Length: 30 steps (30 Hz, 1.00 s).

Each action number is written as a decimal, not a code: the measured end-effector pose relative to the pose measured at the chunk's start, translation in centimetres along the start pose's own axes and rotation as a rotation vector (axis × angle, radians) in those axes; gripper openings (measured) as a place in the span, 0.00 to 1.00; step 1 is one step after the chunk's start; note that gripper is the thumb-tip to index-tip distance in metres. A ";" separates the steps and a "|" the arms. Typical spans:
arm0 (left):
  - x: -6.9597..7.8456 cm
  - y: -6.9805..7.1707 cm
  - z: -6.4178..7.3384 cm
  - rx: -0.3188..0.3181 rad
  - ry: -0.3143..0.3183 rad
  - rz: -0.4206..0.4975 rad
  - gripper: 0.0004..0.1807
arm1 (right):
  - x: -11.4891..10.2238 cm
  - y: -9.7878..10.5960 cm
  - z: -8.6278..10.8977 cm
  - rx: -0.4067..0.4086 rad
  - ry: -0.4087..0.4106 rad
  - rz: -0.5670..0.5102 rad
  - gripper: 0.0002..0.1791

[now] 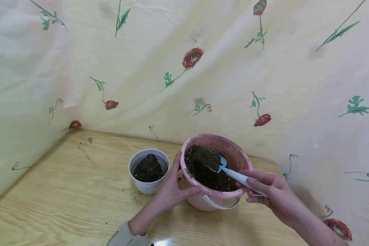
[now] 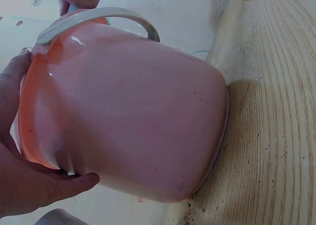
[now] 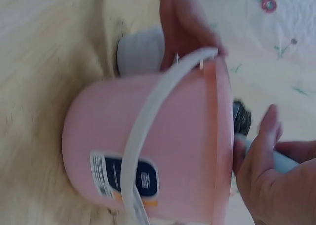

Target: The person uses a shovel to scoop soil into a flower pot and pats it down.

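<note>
A pink bucket [image 1: 200,201] with dark soil [image 1: 215,181] in it stands on the table, its white handle [image 1: 219,205] hanging down in front. My left hand [image 1: 172,191] holds the bucket at its left side, thumb over the front rim, fingers along the left edge. My right hand [image 1: 270,191] grips the pale blue handle of a small garden trowel [image 1: 241,177] over the bucket's right rim. Soil heaps on the trowel's blade, which is at the bucket's mouth; in the right wrist view this soil [image 3: 242,117] shows above the rim.
Left of the bucket, close to my left hand, stands a white pot [image 1: 147,187] with a mound of soil in it. Crumbs of soil lie on the wooden table [image 1: 64,191]. A flowered cloth [image 1: 141,68] hangs behind and at the left.
</note>
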<state>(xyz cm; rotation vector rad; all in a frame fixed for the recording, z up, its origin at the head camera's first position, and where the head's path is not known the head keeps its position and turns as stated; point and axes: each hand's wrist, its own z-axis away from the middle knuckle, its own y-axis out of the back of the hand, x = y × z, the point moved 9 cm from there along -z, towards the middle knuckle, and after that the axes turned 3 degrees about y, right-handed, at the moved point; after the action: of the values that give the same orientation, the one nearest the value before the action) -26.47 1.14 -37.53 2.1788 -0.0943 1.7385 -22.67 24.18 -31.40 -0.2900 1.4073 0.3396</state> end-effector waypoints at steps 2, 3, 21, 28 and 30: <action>0.0 0.0 0.0 -0.003 -0.002 0.001 0.64 | 0.3 -0.3 0.5 0.004 -0.012 -0.020 0.18; 0.0 0.0 0.0 -0.004 -0.001 -0.002 0.64 | 0.5 -0.5 0.7 0.008 -0.024 -0.034 0.18; -0.2 0.2 0.2 0.005 0.018 -0.073 0.64 | 1.7 -3.1 2.9 -0.023 -0.113 -0.224 0.28; 0.4 0.6 0.3 -0.011 0.000 -0.090 0.62 | 1.5 -4.4 3.1 0.008 -0.133 -0.158 0.32; 0.7 0.9 0.4 -0.016 -0.017 -0.094 0.62 | 1.5 -4.8 2.9 0.016 -0.137 -0.165 0.33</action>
<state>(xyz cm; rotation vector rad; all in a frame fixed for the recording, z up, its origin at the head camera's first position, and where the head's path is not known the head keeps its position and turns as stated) -26.20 0.32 -36.75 2.1515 -0.0101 1.6625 -17.90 21.06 -32.48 -0.3613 1.2422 0.2086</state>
